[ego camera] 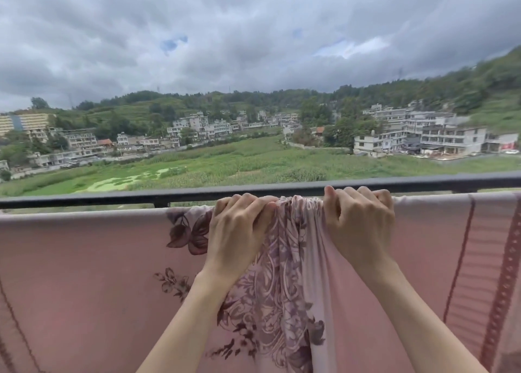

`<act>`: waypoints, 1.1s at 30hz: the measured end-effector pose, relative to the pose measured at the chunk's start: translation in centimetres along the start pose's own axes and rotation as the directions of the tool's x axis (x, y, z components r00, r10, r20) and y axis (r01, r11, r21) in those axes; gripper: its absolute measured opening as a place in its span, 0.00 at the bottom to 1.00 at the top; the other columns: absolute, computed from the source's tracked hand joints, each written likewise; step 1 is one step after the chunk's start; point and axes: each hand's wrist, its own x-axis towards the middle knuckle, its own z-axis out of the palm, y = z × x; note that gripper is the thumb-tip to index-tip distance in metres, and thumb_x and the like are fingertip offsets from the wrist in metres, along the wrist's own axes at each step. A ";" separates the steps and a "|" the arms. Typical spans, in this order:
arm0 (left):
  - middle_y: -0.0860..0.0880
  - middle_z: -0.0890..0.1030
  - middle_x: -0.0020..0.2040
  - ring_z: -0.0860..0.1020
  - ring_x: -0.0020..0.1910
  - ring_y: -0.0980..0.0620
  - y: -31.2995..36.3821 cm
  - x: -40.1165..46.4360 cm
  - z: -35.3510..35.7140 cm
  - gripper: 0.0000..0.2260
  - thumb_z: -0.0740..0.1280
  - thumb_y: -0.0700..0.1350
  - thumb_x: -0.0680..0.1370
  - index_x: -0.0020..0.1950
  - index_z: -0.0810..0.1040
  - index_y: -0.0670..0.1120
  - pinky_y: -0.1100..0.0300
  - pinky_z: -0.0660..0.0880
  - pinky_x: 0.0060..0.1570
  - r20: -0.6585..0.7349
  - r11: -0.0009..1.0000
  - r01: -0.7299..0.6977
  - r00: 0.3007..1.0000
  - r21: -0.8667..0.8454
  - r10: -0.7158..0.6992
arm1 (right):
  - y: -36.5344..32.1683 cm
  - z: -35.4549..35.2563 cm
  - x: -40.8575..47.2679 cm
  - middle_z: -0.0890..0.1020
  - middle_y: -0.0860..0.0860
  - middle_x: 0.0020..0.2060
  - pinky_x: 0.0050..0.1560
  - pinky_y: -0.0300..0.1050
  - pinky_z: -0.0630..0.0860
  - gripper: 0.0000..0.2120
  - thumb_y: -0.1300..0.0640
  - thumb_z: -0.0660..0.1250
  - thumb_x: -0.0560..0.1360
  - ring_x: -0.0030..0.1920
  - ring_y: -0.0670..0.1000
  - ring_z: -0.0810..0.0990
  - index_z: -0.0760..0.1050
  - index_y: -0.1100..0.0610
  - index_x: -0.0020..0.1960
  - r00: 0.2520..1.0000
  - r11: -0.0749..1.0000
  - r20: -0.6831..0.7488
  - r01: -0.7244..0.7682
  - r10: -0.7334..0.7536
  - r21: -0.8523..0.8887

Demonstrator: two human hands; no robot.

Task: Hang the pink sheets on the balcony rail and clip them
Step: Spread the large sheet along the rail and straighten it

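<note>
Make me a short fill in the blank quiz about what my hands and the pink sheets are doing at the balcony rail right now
1. The left hand and right hand grip a bunched ____ sheet.
2. The sheets hang over a dark ____.
3. The bunched fabric lies ____ the two hands.
4. The sky is ____.

Missing words: floral; rail; between; cloudy

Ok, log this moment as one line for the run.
left hand grips bunched pink sheet | right hand grips same | sheet over rail | no clip visible
</note>
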 end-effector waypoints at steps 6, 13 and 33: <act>0.53 0.80 0.35 0.76 0.34 0.55 2.5 -0.2 0.6 0.11 0.59 0.47 0.79 0.45 0.79 0.45 0.64 0.65 0.44 -0.127 0.993 0.094 0.987 -0.068 -0.102 | 1.5 -1.1 -0.3 0.78 0.51 0.25 0.42 0.49 0.61 0.23 0.52 0.54 0.77 0.30 0.55 0.76 0.72 0.56 0.27 1.000 1.000 -0.016 -0.018 0.018 -0.016; 0.45 0.72 0.31 0.68 0.26 0.56 -1.4 0.8 -4.5 0.13 0.54 0.44 0.81 0.43 0.72 0.40 0.65 0.63 0.26 -0.342 0.748 0.521 0.673 -0.411 -0.656 | 4.0 -1.1 0.3 0.77 0.50 0.24 0.42 0.48 0.63 0.22 0.53 0.55 0.78 0.29 0.55 0.76 0.72 0.55 0.27 0.994 0.998 -0.105 -0.024 0.018 -0.055; 0.55 0.84 0.49 0.75 0.48 0.59 1.5 1.0 -2.5 0.18 0.53 0.55 0.80 0.56 0.80 0.52 0.58 0.68 0.51 -0.053 0.997 -0.067 0.996 0.049 0.070 | 4.6 -3.6 1.9 0.76 0.51 0.24 0.42 0.48 0.63 0.20 0.54 0.57 0.77 0.30 0.55 0.75 0.72 0.56 0.28 0.991 1.000 -0.132 -0.010 0.010 -0.001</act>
